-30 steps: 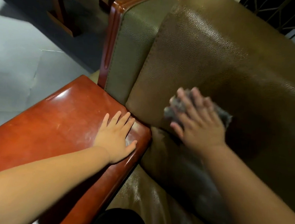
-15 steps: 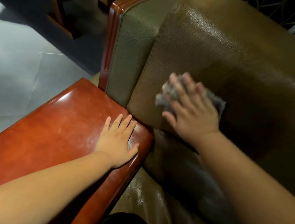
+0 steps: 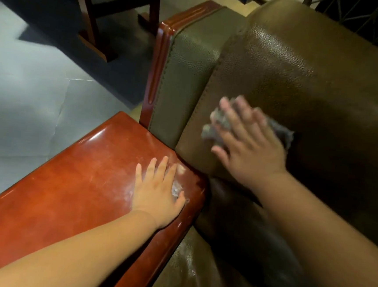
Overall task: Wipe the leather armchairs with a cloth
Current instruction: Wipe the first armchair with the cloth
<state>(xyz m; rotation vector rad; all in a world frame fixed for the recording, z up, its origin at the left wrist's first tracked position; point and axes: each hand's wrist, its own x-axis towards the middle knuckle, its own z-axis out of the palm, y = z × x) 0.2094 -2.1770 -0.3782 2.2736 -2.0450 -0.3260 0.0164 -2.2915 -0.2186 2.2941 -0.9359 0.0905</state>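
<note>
A brown leather armchair fills the right of the view, its back cushion upright. My right hand presses a grey cloth flat against the lower left part of that cushion, fingers spread and straight; most of the cloth is hidden under the palm, with a corner showing at the right. My left hand rests flat, fingers straight, on the glossy red-brown wooden armrest. The seat cushion lies dark below my right forearm.
A green leather side panel with a red wooden frame post stands behind the armrest. Grey tiled floor lies to the left. Wooden furniture legs stand on a dark rug at the top left. A metal grille is behind the chair.
My right hand with the cloth has slid up and a little leftward along the back cushion. My left hand has stayed on the armrest.
</note>
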